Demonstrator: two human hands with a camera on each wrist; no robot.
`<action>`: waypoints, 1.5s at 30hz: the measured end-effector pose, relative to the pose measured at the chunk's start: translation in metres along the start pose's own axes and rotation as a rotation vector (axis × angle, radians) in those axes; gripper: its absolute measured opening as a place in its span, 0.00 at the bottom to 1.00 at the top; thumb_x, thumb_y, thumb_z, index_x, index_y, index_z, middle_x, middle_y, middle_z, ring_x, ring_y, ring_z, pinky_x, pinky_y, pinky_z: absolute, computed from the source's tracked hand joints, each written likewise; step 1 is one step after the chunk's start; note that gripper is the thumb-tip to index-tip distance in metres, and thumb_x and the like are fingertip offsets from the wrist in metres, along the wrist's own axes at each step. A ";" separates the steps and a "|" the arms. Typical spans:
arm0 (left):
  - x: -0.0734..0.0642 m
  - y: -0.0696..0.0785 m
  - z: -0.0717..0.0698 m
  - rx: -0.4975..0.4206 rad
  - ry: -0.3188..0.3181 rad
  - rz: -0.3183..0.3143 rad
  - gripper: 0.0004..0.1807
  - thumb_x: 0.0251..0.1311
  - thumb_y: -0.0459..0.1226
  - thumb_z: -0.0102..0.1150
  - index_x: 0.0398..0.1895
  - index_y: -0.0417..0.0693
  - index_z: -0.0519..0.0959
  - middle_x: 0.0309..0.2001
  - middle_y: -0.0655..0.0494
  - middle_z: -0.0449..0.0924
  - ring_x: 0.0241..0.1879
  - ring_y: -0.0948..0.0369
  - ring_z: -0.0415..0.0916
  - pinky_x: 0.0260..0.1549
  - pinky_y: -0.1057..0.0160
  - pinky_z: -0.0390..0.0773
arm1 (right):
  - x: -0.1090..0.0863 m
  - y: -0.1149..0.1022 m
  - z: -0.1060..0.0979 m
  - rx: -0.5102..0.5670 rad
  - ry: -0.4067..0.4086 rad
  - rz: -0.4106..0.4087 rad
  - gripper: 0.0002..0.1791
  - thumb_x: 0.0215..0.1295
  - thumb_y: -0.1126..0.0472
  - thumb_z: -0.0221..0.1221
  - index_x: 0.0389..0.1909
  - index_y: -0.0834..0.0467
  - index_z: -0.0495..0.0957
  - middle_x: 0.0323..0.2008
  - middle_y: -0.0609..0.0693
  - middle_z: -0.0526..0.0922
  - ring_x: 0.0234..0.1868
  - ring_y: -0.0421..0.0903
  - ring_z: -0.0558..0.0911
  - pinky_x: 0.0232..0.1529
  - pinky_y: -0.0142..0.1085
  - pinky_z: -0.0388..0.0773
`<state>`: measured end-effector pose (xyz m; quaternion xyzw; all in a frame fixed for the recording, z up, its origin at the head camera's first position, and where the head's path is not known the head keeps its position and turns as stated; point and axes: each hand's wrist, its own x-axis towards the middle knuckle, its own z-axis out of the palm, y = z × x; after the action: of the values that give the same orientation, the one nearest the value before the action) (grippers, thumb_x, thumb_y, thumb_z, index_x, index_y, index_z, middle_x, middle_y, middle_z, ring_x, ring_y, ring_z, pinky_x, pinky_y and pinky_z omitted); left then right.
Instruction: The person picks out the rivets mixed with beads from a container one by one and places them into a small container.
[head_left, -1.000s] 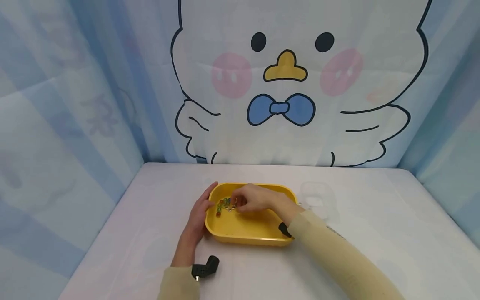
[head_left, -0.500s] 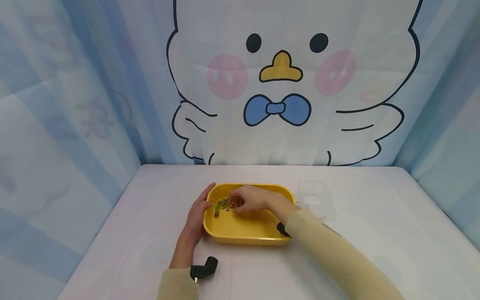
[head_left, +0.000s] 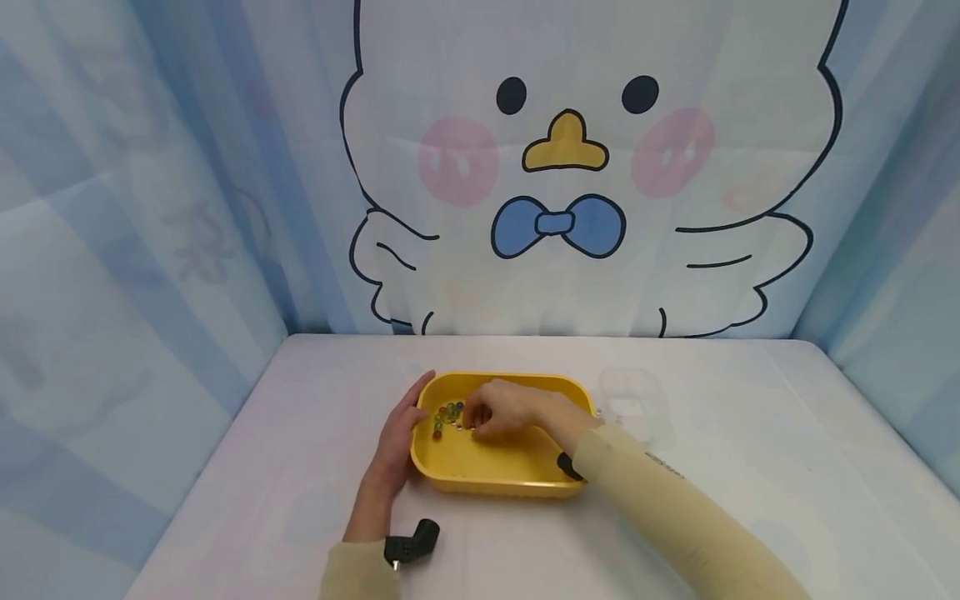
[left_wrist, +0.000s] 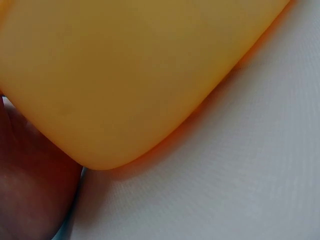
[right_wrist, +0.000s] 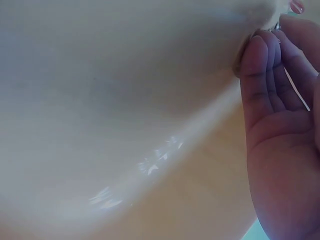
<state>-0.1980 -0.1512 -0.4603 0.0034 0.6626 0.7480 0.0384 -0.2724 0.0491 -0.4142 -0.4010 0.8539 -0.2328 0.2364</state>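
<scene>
A shallow yellow tray (head_left: pixel 487 467) stands on the table, with several small shiny beads (head_left: pixel 438 425) in its left part. Red, green, blue and clear ones form a curved cluster. My left hand (head_left: pixel 393 442) grips the tray's left side, thumb at the rim and fingers along the outer wall; the left wrist view has the tray's corner (left_wrist: pixel 105 125) close up. Reaching over from the right, my right hand (head_left: pixel 506 408) has its fingers curled down among the clear beads. Glints show right by its fingertips (right_wrist: pixel 255 52) in the right wrist view; I cannot tell whether they hold a bead.
A clear plastic container (head_left: pixel 633 400) lies just right of the tray, partly behind the right forearm (head_left: pixel 637 483). The table (head_left: pixel 300 483) has a pale cloth cover. A printed curtain (head_left: pixel 562 292) hangs along its back, with more curtain at both sides.
My right hand has shifted slightly within the tray, and a blue bead beside its fingertips shows more clearly. The left hand keeps its grip. The head view has tilted a little.
</scene>
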 end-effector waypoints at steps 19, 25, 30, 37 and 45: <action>-0.003 -0.004 -0.002 -0.006 0.005 -0.009 0.37 0.64 0.31 0.35 0.79 0.52 0.58 0.79 0.56 0.52 0.77 0.54 0.47 0.74 0.50 0.47 | 0.002 -0.007 0.005 -0.117 -0.036 -0.001 0.07 0.61 0.67 0.66 0.31 0.51 0.81 0.26 0.41 0.78 0.28 0.37 0.74 0.31 0.27 0.74; -0.003 -0.004 -0.002 -0.004 0.005 -0.005 0.37 0.63 0.30 0.35 0.79 0.53 0.59 0.79 0.56 0.52 0.77 0.53 0.47 0.74 0.49 0.47 | 0.002 -0.007 0.005 -0.167 -0.034 -0.031 0.08 0.57 0.68 0.66 0.28 0.52 0.79 0.24 0.41 0.76 0.25 0.36 0.72 0.28 0.27 0.70; -0.003 -0.003 -0.001 -0.001 0.002 -0.004 0.37 0.63 0.30 0.35 0.79 0.53 0.59 0.79 0.56 0.51 0.77 0.53 0.47 0.74 0.50 0.48 | 0.000 -0.008 0.004 -0.165 -0.034 -0.014 0.08 0.56 0.68 0.65 0.29 0.52 0.78 0.24 0.41 0.75 0.25 0.37 0.72 0.27 0.27 0.69; -0.001 -0.003 -0.001 0.002 -0.005 0.007 0.37 0.63 0.31 0.35 0.79 0.52 0.58 0.79 0.55 0.51 0.77 0.53 0.47 0.74 0.49 0.47 | 0.001 -0.007 0.003 -0.177 -0.021 -0.013 0.07 0.57 0.69 0.64 0.30 0.53 0.79 0.25 0.41 0.75 0.26 0.36 0.72 0.28 0.27 0.69; 0.000 -0.001 0.000 0.011 -0.008 0.014 0.37 0.63 0.30 0.35 0.79 0.53 0.58 0.79 0.56 0.51 0.77 0.54 0.47 0.74 0.50 0.47 | -0.002 -0.004 0.000 -0.114 -0.031 0.013 0.06 0.60 0.68 0.63 0.31 0.53 0.78 0.25 0.42 0.75 0.28 0.38 0.73 0.30 0.28 0.69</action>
<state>-0.1980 -0.1506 -0.4615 0.0112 0.6665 0.7446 0.0356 -0.2688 0.0484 -0.4113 -0.4116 0.8647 -0.1761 0.2278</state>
